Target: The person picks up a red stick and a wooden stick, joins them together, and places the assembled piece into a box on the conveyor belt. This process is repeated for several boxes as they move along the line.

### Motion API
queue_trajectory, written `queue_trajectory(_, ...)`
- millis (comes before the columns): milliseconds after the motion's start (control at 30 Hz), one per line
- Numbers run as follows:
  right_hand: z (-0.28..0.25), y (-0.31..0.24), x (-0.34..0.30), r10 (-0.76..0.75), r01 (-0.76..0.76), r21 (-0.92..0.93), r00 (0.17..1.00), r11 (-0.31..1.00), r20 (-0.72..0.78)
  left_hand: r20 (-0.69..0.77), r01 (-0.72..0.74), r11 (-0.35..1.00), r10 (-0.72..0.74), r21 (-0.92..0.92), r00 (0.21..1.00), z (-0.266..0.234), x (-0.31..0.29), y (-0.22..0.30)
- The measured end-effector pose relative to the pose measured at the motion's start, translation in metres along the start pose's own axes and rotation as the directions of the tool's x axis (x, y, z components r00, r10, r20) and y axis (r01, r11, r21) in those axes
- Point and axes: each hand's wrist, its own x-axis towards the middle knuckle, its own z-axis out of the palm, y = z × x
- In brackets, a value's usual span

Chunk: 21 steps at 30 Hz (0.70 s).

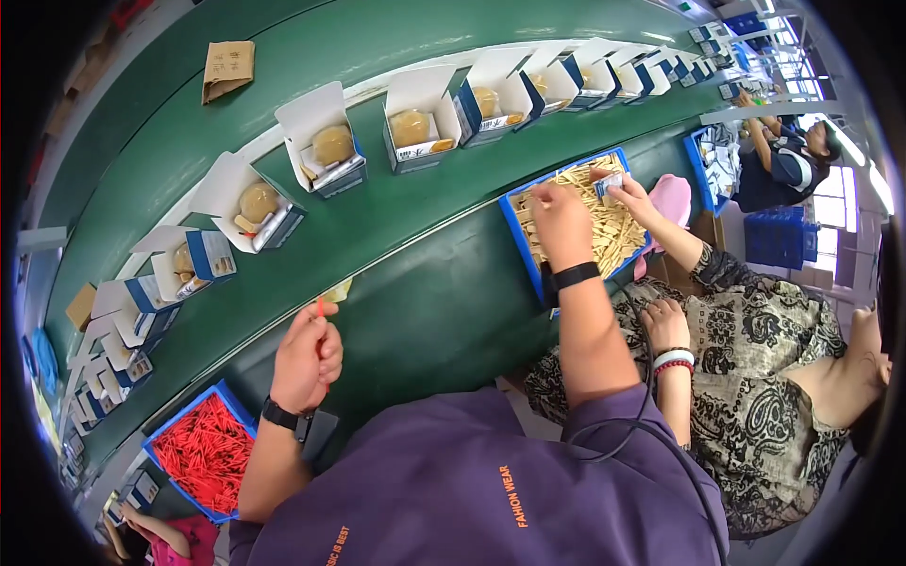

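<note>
My left hand point(307, 357) is closed round a thin red stick point(321, 307), whose ends poke out above and below the fist. Further right, my right hand point(563, 224) hangs over a blue bin point(517, 229) of small pale wooden sticks point(604, 231). Its fingers are curled together, and whatever they grip is hidden. Low on the left, beside my left forearm, stands a second blue bin point(243, 413) full of red sticks point(203, 453). A scrap of yellowish film point(337, 291) lies just beyond my left hand.
Open white-and-blue boxes, each with a round tan ball point(332, 144), line the green belt point(396, 222). A co-worker at my right holds a small packet point(609, 186) over the wooden-stick bin. A brown cardboard piece point(228, 71) lies on the far side. Another bin point(714, 160) stands beyond.
</note>
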Motion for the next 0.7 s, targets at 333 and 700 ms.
queue_trajectory(333,0.006,0.055,0.003,-0.225,0.227,-0.004,0.967,0.974,0.118,-0.019,-0.130,0.984,0.133,0.120,0.991,0.032,0.014,-0.013)
queue_trajectory(700,0.007,-0.103,-0.073,-0.059,-0.378,0.865,0.906,0.331,0.419,-0.005,-0.265,0.922,0.278,0.283,0.961,0.056,0.027,-0.021)
